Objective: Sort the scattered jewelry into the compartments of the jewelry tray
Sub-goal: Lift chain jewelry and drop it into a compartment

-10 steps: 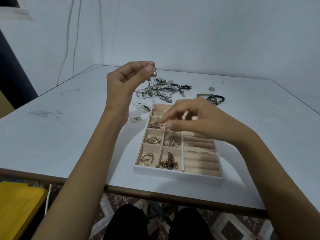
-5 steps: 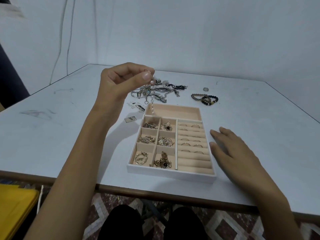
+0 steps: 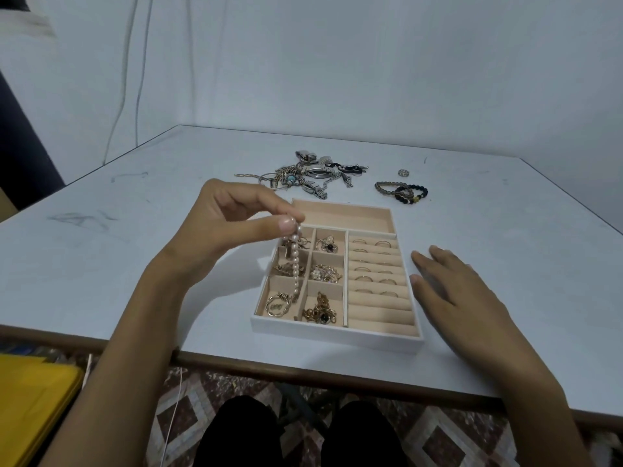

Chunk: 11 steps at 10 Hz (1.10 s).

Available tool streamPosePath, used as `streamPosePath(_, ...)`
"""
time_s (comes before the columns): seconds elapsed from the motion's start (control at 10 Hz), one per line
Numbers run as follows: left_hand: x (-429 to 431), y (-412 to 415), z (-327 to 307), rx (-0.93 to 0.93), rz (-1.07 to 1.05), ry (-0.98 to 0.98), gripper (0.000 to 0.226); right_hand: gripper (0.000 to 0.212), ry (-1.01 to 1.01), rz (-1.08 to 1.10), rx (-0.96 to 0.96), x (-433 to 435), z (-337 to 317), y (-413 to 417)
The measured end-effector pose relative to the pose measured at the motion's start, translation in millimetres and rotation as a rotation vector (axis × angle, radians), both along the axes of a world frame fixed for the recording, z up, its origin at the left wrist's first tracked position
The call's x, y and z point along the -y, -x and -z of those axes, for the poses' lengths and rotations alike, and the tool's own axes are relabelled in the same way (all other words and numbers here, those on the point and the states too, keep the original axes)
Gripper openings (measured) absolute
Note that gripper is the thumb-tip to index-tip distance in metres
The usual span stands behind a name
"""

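over the tray's (image 3: 333, 333) left side, the left hand (image 3: 232, 227) pinches the top of a pearl strand (image 3: 296, 264) between thumb and forefinger. the strand hangs straight down across the left column of small compartments, its lower end reaching the nearest left compartment beside a gold hoop (image 3: 277, 305); whether it touches the lining i cannot tell. the right hand (image 3: 462, 298) lies flat on the table (image 3: 135, 264), fingers spread and holding nothing, just beside the tray's right wall.

the tray sits near the table's front edge. its six small compartments on the left hold gold pieces: chains (image 3: 318, 311) in the nearest middle one, a dark-centred flower piece (image 3: 327, 245) at the back. on the right, padded rolls carry several rings (image 3: 374, 264) in rows. the long compartment across the back shows only its lining.

beyond the tray lies a tangled pile (image 3: 310, 175) of silver chains and watches. to its right are two beaded bracelets (image 3: 401, 192), one grey and one black, overlapping, and further back a lone ring (image 3: 403, 172).
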<state>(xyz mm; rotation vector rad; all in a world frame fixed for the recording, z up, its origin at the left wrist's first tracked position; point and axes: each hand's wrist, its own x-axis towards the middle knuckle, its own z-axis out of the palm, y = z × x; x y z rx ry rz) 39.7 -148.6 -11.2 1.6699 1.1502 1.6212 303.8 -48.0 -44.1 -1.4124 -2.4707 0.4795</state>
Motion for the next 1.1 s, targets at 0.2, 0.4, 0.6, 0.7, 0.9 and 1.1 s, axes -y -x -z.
streamPosePath(0.2, 9.2, 2.3, 6.2, -0.183, -0.033, 0.157, 0.020, 0.050, -0.010, -0.011, -0.001, -0.8, 1.3, -1.0)
streamPosePath(0.4, 16.8, 5.8, 10.5, -0.283, -0.044, 0.258, 0.022, 0.051, -0.021, -0.015, 0.009, -2.2, 3.0, -1.0)
streamPosePath(0.6, 17.5, 7.0, 10.4, -0.320, -0.050, 0.280, 0.018, 0.051, -0.028, -0.020, 0.014, -3.7, 5.3, -1.4)
streamPosePath(0.7, 17.8, 8.3, 11.1, -0.320, -0.043, 0.290, 0.017, 0.051, -0.030, -0.023, 0.013, -4.5, 6.5, -1.6)
streamPosePath(0.9, 18.0, 8.9, 12.3, -0.342, -0.055, 0.295, 0.017, 0.051, -0.033, -0.027, 0.013, -5.6, 7.2, -1.8)
streamPosePath(1.1, 18.8, 7.0, 11.6, -0.303, -0.103, 0.279, 0.024, 0.051, -0.029, -0.031, -0.010, -4.5, 6.3, -1.5)
